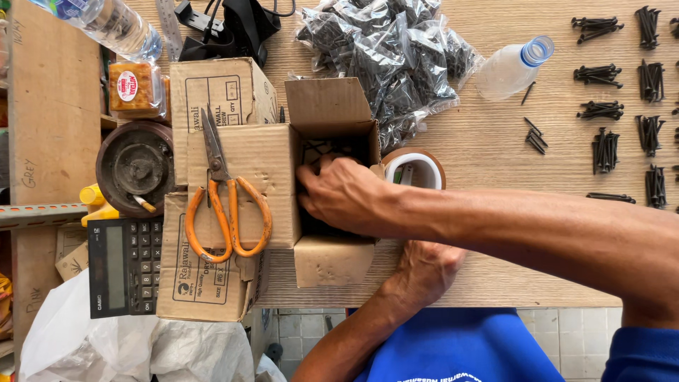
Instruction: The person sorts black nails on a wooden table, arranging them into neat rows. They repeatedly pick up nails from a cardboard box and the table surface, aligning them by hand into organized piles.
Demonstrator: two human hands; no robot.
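Wooden table (pixel 488 152) holds one open cardboard box (pixel 332 184) and one pair of orange scissors (pixel 226 205). One right hand (pixel 343 194) reaches into the box, fingers curled; its grip is hidden. One left hand (pixel 424 272) presses flat against the box's near side.

Matt brown cardboard box (pixel 332 258) on pale grained wooden table (pixel 495 152); glossy clear plastic bags (pixel 392 53) of dull black metal screws; scissors (pixel 225 201) with orange plastic-coated handles.

The person wears a blue shirt (pixel 460 346) with short sleeves; one blue sleeve (pixel 647 354) shows at the near right. Both forearms are bare, without watch or rings. White print runs along the shirt's near edge.
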